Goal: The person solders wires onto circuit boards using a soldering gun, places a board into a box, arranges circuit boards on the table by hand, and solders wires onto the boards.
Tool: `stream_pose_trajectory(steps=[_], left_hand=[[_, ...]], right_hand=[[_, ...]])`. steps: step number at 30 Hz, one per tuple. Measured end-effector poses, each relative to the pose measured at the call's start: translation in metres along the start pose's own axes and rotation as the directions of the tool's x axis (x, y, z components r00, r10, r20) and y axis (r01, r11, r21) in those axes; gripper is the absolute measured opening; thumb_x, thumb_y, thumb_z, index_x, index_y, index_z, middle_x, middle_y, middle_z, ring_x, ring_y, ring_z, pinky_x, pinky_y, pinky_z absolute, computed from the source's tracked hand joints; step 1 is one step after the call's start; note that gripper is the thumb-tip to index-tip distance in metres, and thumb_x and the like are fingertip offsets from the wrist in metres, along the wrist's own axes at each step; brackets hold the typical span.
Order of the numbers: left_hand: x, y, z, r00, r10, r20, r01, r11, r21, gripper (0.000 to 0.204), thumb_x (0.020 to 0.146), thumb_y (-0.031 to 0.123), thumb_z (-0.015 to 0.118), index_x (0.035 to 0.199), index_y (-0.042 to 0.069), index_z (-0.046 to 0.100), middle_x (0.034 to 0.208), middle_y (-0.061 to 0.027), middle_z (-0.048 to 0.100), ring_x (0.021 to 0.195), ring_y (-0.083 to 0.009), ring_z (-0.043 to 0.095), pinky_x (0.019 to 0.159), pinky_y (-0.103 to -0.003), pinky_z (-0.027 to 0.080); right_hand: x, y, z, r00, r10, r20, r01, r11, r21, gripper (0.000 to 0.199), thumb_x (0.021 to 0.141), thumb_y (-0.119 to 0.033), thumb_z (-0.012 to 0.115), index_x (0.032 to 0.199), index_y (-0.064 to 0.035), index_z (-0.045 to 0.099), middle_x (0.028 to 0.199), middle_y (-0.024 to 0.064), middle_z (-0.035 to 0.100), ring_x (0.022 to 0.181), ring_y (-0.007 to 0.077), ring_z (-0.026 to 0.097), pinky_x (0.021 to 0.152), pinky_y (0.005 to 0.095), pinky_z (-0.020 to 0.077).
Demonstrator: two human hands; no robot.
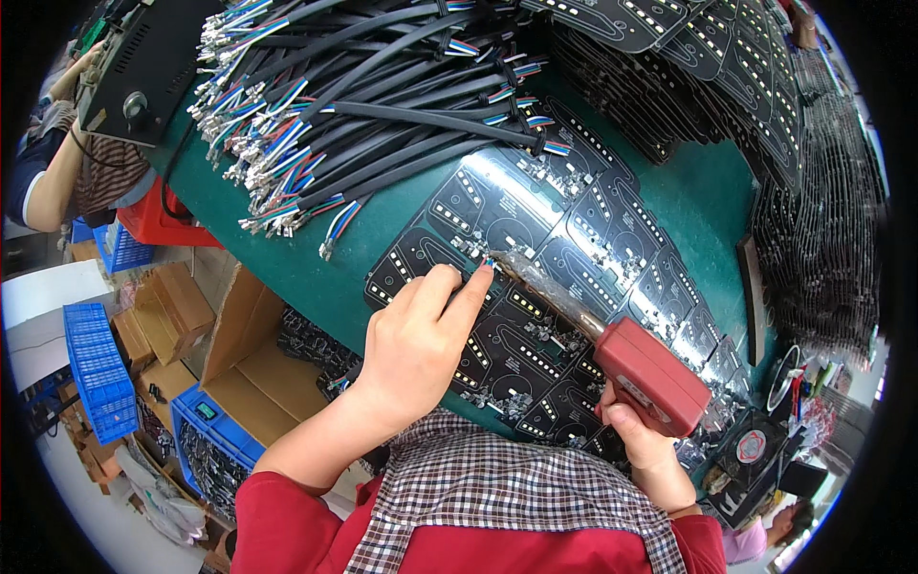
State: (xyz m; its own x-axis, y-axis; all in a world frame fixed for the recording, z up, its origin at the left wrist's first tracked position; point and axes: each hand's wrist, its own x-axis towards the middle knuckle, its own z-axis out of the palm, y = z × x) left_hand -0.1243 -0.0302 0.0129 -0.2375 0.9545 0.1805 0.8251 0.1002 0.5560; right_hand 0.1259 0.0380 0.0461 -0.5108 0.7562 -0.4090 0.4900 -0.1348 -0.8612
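My right hand (639, 442) is wrapped round the handle of a red soldering gun (655, 378). Its long metal barrel slants up and left, its tip close to my left fingertips. My left hand (413, 337) is closed, index finger stretched to a black circuit board (507, 225) on the bench. Small coloured bits like wire ends show at that fingertip; what the fingers pinch is mostly hidden. Several such boards lie joined in a sheet under both hands, with rows of pale LEDs and small white connectors.
A heap of black flat cables (382, 115) with coloured wire ends covers the far left of the green bench (277, 273). Stacked boards (669, 67) rise at the far right. Left of the bench stand an open cardboard box (253, 335) and a blue crate (100, 368). Another person's arm (59, 177) shows far left.
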Motion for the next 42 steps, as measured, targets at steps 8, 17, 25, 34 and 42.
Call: stream_pose_trajectory(steps=[8,17,25,34,42], left_hand=[[0.001,0.0,0.0,1.0,-0.027,0.009,0.027,1.0,-0.001,0.038,0.064,-0.006,0.063,0.101,0.003,0.065,0.078,-0.0055,0.053,0.066,-0.0211,0.057,0.057,-0.031,0.047],[-0.001,-0.002,0.001,0.998,0.04,0.052,-0.042,0.998,0.044,0.04,0.069,0.004,0.059,0.109,0.002,0.061,0.082,-0.0054,0.047,0.069,-0.0181,0.055,0.053,-0.028,0.049],[-0.004,-0.002,0.003,0.994,0.11,0.019,-0.112,0.98,0.166,0.046,0.066,0.005,0.059,0.112,0.003,0.06,0.084,-0.0061,0.048,0.067,-0.0166,0.053,0.05,-0.025,0.048],[-0.003,-0.002,0.002,0.989,0.148,0.024,-0.149,0.965,0.218,0.046,0.065,0.006,0.058,0.11,0.001,0.06,0.081,-0.0051,0.045,0.065,-0.0147,0.05,0.048,-0.023,0.046],[-0.001,0.006,0.002,0.992,0.121,0.038,-0.126,0.959,0.253,0.043,0.064,0.004,0.058,0.107,0.0,0.061,0.076,-0.004,0.042,0.063,-0.0139,0.049,0.044,-0.022,0.043]], right_hand=[[0.003,-0.005,0.003,0.996,-0.082,-0.033,0.077,0.989,-0.124,0.044,0.07,-0.024,0.075,0.106,-0.001,0.063,0.114,0.0186,0.06,0.099,0.0302,0.062,0.084,0.0374,0.0506],[-0.008,-0.013,0.003,0.996,0.09,-0.01,-0.075,0.877,0.474,0.076,0.075,-0.022,0.074,0.134,0.0007,0.034,0.113,0.0152,0.06,0.088,0.0182,0.063,0.065,0.0244,0.0475],[-0.011,-0.005,-0.002,0.994,0.093,0.054,-0.106,0.936,0.336,0.08,0.074,-0.022,0.075,0.135,0.0035,0.031,0.109,0.016,0.061,0.081,0.0155,0.063,0.064,0.0233,0.0495],[-0.012,0.0,0.001,0.983,0.182,0.017,-0.18,0.95,0.255,0.07,0.073,-0.02,0.074,0.129,0.0058,0.04,0.107,0.0156,0.062,0.086,0.0172,0.064,0.068,0.0268,0.0522],[-0.014,0.011,-0.003,0.995,-0.101,0.018,0.103,0.964,-0.244,0.062,0.073,-0.025,0.073,0.12,0.007,0.051,0.098,0.014,0.065,0.072,0.0194,0.065,0.071,0.0304,0.0523]])
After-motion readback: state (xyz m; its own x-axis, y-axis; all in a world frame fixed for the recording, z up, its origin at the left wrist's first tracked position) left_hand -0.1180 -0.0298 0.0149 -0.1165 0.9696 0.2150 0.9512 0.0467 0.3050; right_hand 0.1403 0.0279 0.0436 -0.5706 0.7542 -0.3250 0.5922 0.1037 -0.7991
